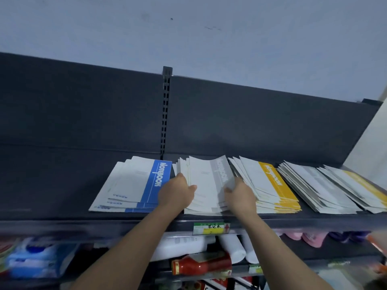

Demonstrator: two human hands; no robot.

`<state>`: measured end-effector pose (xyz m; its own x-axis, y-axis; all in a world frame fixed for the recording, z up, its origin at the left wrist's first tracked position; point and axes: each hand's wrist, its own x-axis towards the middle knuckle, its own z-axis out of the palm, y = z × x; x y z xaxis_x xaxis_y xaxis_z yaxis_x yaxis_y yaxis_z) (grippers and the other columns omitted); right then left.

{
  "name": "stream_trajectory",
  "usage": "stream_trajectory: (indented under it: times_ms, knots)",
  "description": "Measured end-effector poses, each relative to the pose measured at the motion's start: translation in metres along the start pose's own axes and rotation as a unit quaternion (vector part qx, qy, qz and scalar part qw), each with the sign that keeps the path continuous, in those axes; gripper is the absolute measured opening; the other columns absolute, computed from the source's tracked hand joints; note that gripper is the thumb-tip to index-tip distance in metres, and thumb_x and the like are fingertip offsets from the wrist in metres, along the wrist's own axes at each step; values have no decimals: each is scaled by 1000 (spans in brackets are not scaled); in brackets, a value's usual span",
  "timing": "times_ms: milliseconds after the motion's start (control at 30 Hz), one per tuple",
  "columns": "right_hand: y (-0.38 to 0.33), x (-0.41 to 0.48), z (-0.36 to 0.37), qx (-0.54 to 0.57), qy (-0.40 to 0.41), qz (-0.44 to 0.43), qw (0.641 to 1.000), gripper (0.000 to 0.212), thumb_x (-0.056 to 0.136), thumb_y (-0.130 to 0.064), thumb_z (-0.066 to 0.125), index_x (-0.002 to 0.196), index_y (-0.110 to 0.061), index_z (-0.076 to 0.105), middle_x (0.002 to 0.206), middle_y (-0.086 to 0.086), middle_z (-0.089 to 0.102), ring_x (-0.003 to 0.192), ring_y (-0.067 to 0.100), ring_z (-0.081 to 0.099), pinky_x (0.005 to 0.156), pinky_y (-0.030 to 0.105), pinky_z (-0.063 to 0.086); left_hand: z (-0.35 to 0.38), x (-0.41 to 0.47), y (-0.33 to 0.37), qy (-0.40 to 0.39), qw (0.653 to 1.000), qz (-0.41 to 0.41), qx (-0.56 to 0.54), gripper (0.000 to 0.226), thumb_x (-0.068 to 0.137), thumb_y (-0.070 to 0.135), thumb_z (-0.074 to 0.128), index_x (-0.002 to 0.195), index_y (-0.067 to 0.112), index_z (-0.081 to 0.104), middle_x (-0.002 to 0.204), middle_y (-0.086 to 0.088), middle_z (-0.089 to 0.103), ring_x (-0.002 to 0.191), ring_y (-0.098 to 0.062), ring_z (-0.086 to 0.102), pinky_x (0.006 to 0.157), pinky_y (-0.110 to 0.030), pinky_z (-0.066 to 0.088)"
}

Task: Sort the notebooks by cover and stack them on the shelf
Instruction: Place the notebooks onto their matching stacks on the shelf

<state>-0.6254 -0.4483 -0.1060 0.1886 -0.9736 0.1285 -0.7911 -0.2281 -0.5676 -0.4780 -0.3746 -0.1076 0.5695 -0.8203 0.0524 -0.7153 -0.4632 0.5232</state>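
Together, left hand (177,192), right hand (241,196) grip floppy notebooks (206,181).

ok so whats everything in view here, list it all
blue notebooks: one fanned stack, blue-banded, left
grey notebooks: one stack, grey-banded, middle
yellow notebooks: one stack, yellow-banded, right of grey
mixed pile: one, grey and yellow bands, far right
shelf: one, dark grey, under all stacks
price tag: one, green-yellow, shelf front edge
bottle: one, red, lying below the shelf
rolls: at least two, white, beside bottle
packs: count unclear, blue, lower left, blurred
pink goods: count unclear, lower right
left hand: one, grips grey notebooks' left edge
right hand: one, grips grey notebooks' right edge
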Motion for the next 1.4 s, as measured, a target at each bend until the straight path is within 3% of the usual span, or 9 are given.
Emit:
stream_trajectory:
  times_ms: [100, 200, 333, 433, 700, 800, 933, 1100, 1400]
  knots:
    - [0, 0, 0, -64, 1, -34, 997, 34, 95, -23, 48, 121, -2, 50, 121, 16, 56, 110, 34, 57, 84, 35, 46, 0, -4, 4, 11, 999, -21, 43, 40, 95, 44, 46, 115, 10, 53, 113, -5, 59, 91, -21, 52, 70, -30, 39]
    - [0, 0, 4, -131, 17, -67, 989, 37, 95, -17, 46, 129, -2, 45, 129, 15, 47, 120, 31, 48, 91, 35, 45, -1, -5, 6, 6, 996, -33, 80, 44, 95, 47, 45, 116, 10, 56, 122, -6, 51, 101, -24, 55, 71, -32, 38]
    - [-3, -1, 3, -242, -10, -122, 963, 34, 91, -5, 42, 121, -6, 56, 129, 12, 51, 122, 28, 42, 97, 31, 38, -1, -7, 9, -2, 994, -38, 103, 47, 97, 47, 42, 120, 9, 57, 130, -6, 47, 107, -26, 56, 73, -33, 39]
    - [-9, 0, -1, -273, -22, -151, 950, 34, 88, -7, 43, 119, -9, 58, 127, 12, 54, 120, 28, 45, 96, 32, 39, -6, -10, 8, 1, 993, -27, 119, 49, 98, 50, 39, 116, 9, 58, 130, -7, 48, 106, -25, 56, 74, -33, 40]
    - [-57, -4, 12, -146, -58, -266, 951, 39, 95, -28, 49, 132, -14, 52, 130, 8, 53, 125, 27, 41, 99, 34, 40, -60, -21, -31, 92, 977, -14, 189, 36, 96, 39, 47, 116, 11, 56, 119, -6, 51, 114, -23, 48, 78, -33, 41]
    - [-89, -15, 25, -118, -64, -314, 940, 35, 93, -28, 52, 125, -14, 55, 125, 7, 54, 123, 26, 43, 95, 34, 40, -85, -34, -59, 109, 967, -20, 228, 35, 96, 37, 49, 118, 10, 55, 121, -6, 51, 115, -25, 47, 85, -35, 44]
    - [-140, -35, 45, -126, -77, -378, 914, 37, 92, -20, 48, 128, -13, 52, 128, 8, 52, 120, 26, 43, 93, 34, 40, -119, -52, -99, 127, 950, -52, 279, 36, 95, 36, 50, 121, 11, 54, 123, -8, 53, 116, -27, 48, 91, -37, 41]
    - [-203, -65, 72, -128, -88, -447, 881, 39, 93, -26, 49, 130, -15, 51, 132, 7, 50, 122, 26, 42, 98, 36, 38, -160, -71, -154, 151, 936, -101, 300, 37, 94, 37, 51, 121, 11, 53, 125, -8, 53, 120, -27, 47, 93, -38, 40]
    - [-318, -124, 139, -114, -129, -502, 848, 45, 94, -33, 51, 136, -16, 47, 136, 8, 47, 127, 27, 39, 103, 36, 36, -238, -92, -273, 171, 918, -161, 320, 38, 94, 38, 52, 118, 10, 54, 122, -10, 55, 117, -28, 50, 90, -38, 43]
